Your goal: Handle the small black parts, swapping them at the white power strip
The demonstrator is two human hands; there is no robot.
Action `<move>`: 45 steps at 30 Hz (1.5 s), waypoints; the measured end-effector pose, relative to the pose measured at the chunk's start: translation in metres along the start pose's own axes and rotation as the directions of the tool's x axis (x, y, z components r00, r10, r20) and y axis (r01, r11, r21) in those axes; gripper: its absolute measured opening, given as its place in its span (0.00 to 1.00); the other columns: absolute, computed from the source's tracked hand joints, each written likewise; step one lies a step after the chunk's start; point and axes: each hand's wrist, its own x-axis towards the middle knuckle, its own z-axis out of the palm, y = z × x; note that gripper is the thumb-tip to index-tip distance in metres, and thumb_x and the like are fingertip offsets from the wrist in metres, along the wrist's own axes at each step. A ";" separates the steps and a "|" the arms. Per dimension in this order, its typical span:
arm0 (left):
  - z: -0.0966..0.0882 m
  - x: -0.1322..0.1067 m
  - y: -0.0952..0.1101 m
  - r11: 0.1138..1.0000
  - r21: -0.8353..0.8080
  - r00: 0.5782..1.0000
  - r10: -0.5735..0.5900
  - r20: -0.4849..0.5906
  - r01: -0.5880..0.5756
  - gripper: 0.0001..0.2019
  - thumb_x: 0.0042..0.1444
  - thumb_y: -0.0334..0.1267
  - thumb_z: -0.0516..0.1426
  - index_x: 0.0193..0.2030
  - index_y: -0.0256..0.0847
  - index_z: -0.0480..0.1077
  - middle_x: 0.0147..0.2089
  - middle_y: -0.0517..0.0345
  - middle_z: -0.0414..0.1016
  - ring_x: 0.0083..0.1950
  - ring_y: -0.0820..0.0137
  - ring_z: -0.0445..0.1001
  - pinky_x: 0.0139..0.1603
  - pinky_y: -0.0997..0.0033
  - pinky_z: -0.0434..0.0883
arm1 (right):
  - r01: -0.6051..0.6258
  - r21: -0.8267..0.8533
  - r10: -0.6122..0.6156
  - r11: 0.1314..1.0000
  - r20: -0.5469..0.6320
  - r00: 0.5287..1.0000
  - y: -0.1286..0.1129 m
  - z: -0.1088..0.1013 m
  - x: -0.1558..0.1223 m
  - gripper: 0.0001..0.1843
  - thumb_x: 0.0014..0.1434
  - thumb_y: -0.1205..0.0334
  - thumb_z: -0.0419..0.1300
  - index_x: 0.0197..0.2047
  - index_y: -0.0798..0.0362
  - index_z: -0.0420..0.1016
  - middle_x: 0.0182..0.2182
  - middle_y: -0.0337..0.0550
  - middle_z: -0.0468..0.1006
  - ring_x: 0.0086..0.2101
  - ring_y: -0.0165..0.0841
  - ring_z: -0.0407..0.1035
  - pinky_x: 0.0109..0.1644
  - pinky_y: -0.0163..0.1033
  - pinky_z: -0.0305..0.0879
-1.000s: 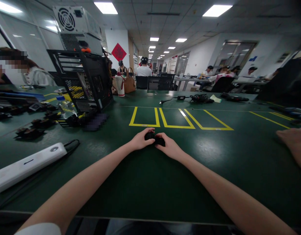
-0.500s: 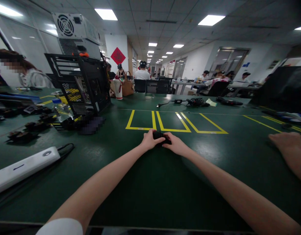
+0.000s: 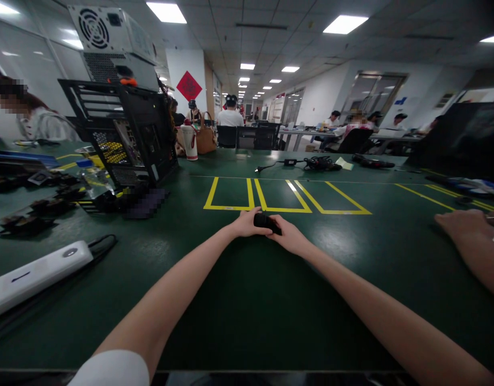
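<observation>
Between my two hands is a small black object (image 3: 264, 221) with a rounded, smooth top; its kind cannot be made out. My left hand (image 3: 247, 223) grips it from the left, thumb across its near side. From the right, my right hand (image 3: 287, 233) holds the same object with thumb and fingers. Both hands are low over the green table (image 3: 247, 300), just on the near side of the yellow tape outlines (image 3: 279, 209). My fingers hide part of the object.
An open computer case (image 3: 138, 128) with power supplies (image 3: 110, 43) on top stands at left. Black parts (image 3: 34, 220), a bottle (image 3: 94, 179) and a white power strip (image 3: 42, 276) lie nearby. Cables (image 3: 319, 163) lie farther back. Another person's hand (image 3: 464, 228) rests at right.
The black object has turned between my hands and now shows a smoother, rounded face. My fingers have shifted slightly around it. The whole view has moved a little.
</observation>
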 end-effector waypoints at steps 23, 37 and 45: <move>0.004 -0.222 0.069 0.948 0.298 0.987 0.069 0.146 -0.110 0.44 0.40 0.48 0.61 0.61 0.53 0.39 0.56 0.52 0.61 0.51 0.58 0.63 0.49 0.57 0.60 | 0.155 0.146 -0.184 0.977 0.217 0.959 -0.111 0.054 -0.147 0.35 0.43 0.63 0.64 0.53 0.41 0.54 0.55 0.47 0.56 0.52 0.43 0.60 0.53 0.49 0.62; 0.021 -0.244 0.043 0.925 0.379 0.991 0.088 -0.104 -0.042 0.46 0.41 0.47 0.60 0.62 0.52 0.36 0.55 0.53 0.62 0.49 0.59 0.66 0.51 0.57 0.62 | 0.266 0.109 -0.257 0.958 -0.088 0.962 -0.123 0.104 -0.154 0.37 0.46 0.50 0.60 0.56 0.42 0.47 0.57 0.54 0.54 0.47 0.47 0.66 0.39 0.45 0.73; 0.011 -0.262 0.042 0.983 0.183 0.969 0.012 -0.245 0.035 0.15 0.53 0.37 0.52 0.48 0.52 0.62 0.51 0.56 0.62 0.50 0.68 0.67 0.46 0.72 0.69 | 0.355 -0.100 -0.369 0.929 -0.276 0.888 -0.143 0.119 -0.152 0.28 0.49 0.46 0.54 0.47 0.55 0.56 0.48 0.60 0.65 0.45 0.45 0.67 0.40 0.42 0.72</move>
